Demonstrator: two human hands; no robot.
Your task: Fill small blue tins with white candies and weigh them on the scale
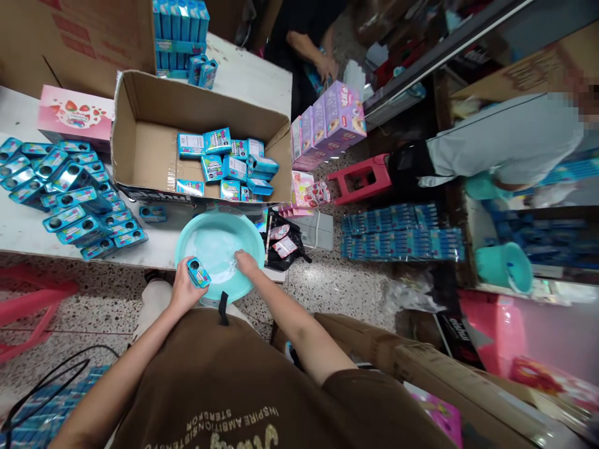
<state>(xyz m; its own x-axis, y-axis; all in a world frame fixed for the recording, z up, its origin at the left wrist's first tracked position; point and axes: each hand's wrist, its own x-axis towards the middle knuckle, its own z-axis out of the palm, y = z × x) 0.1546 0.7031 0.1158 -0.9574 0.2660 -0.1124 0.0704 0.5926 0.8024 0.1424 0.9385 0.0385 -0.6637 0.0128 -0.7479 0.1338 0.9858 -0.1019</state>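
Note:
My left hand [184, 290] is wrapped round a small blue candy box [199, 272], whose end with a dark round spot faces up. It holds the box over the near left rim of a turquoise plastic basin [255, 234]. Inside the basin, my right hand [246, 263] has its fingers drawn together beside a whitish, clear heap [227, 271] whose kind I cannot make out. Whatever those fingertips hold, if anything, is too small to tell. Just beyond the basin stands an open cardboard carton [154, 146] with several similar blue boxes [213, 168] lying loose inside.
Many blue boxes [77, 196] are piled on the white table [161, 249] at left, near a pink strawberry box [75, 112]. Purple boxes [344, 112] stand past the carton. A co-worker's hands [325, 65] show at the top; another person [505, 140] is at right, by a red stool [362, 178].

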